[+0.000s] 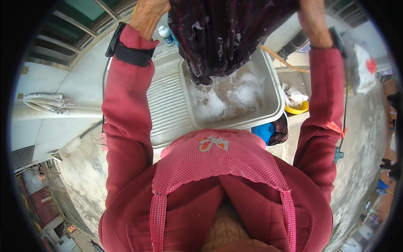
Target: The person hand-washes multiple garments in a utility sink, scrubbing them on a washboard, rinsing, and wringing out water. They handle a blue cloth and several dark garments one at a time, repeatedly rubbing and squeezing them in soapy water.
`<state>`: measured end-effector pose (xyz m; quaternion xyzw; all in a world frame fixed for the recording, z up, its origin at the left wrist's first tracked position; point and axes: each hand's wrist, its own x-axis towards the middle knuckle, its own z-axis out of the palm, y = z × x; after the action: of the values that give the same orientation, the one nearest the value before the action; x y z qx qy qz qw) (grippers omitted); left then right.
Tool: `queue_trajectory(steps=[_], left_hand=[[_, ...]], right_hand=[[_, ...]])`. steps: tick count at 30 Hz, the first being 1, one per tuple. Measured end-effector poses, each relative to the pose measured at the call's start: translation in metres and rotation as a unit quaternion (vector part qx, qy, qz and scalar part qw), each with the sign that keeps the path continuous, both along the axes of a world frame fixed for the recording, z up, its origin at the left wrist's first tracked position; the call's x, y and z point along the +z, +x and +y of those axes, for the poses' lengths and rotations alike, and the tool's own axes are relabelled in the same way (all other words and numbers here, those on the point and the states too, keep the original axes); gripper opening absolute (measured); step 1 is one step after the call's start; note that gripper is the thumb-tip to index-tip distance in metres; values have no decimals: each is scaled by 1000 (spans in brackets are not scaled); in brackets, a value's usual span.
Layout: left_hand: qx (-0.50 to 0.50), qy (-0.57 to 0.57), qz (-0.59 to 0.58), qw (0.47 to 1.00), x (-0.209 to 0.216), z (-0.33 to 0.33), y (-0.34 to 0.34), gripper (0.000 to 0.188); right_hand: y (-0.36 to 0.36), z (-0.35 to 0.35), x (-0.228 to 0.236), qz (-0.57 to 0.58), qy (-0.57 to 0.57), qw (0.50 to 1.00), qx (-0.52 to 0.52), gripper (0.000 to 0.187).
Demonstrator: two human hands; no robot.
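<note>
A wet, dark garment with purple-red stripes (231, 33) hangs stretched between my raised hands, with soap foam on it. My left hand (152, 7) is at its upper left corner and my right hand (311, 14) at its upper right. The fingers of both are cut off by the upper edge, but the garment hangs from them. Its lower end reaches down over the basin of a pale laundry sink (275, 98), which holds murky water with white foam (245, 90).
A ribbed washboard (168, 103) forms the sink's left side. Behind it stands a white and blue bottle (166, 37). An orange hose (281, 59) runs at the right. Beside the sink are a yellow basin (299, 108) with a pale cloth and a container of blue and dark clothes (264, 133).
</note>
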<state>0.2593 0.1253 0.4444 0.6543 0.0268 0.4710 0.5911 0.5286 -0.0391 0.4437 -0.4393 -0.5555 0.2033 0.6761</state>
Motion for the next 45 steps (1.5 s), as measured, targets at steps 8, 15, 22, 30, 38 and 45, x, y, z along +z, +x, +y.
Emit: queue_trajectory(steps=[8, 15, 22, 30, 38, 45], left_hand=[[118, -54, 168, 977, -138, -6, -20, 30], [117, 27, 559, 821, -378, -39, -53, 32], [28, 239, 607, 757, -455, -123, -42, 42], [-108, 219, 722, 648, -518, -165, -22, 60], [53, 250, 665, 702, -545, -132, -1, 62], [62, 312, 673, 668, -550, -142, -5, 57]], right_hand=[[-17, -10, -88, -51, -182, 982, -21, 27], [-40, -33, -349, -166, -418, 889, 85, 41], [-93, -98, -514, -308, -539, 719, 313, 72], [-75, -108, -571, -493, -500, 694, 158, 65], [-58, -75, -608, -503, -459, 732, 21, 73], [-74, -96, -621, -550, -367, 748, -59, 52]])
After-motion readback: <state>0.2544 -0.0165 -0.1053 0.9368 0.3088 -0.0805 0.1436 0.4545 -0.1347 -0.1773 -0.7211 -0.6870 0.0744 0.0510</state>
